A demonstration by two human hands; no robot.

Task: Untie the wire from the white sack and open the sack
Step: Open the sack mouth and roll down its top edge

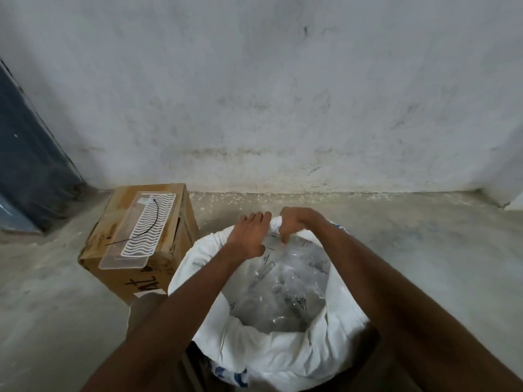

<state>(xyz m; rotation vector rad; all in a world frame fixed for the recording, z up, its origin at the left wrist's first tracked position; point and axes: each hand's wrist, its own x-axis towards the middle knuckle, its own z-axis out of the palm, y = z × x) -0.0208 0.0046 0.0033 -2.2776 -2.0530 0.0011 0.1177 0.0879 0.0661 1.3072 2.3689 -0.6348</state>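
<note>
Head view, looking down. My left hand and my right hand meet at the far rim of the white sack, just below frame centre; each is closed on a fold of the rolled white rim, the right with fingers curled down over the edge, the left with fingers bent over the fabric beside it. The sack fills the lower centre of the frame, its mouth open and round, its rim turned outward in a thick crumpled roll; blue print shows at its lower left edge. Inside lies a clear plastic liner bearing dark printed marks, its contents too blurred to name. One wire, thin and black, lies apart from the sack at centre left, curving across one clear plastic tray with a white wavy pattern, which rests on one cardboard box. The box stands just beside the sack's left edge. Bare concrete floor lies open to the right of the sack and to the far left; a stained wall closes the upper half of the frame. A dark blue panel leans at upper left.
</note>
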